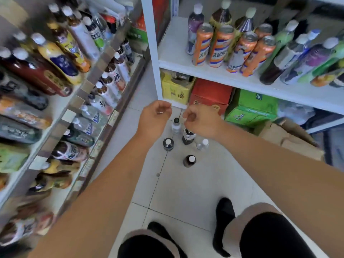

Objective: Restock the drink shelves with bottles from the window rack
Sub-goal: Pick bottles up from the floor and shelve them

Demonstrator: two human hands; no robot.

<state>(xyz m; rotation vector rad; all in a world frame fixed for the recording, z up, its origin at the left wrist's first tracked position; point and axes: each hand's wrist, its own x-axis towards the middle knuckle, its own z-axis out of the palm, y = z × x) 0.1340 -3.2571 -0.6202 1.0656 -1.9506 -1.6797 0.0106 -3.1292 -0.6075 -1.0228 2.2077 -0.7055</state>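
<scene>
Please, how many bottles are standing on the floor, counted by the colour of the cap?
White cap: 3, namely the dark bottle, the clear bottle and the brown bottle
Black cap: 1, the small clear bottle
Cap hidden by hand: 1, the dark labelled bottle
Total: 5

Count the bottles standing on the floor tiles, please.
5. Black-capped clear bottle farthest; dark labelled bottle under the right hand; small clear bottle to its right; white-capped dark bottle left; brown bottle nearest. Hands may hide more.
</scene>
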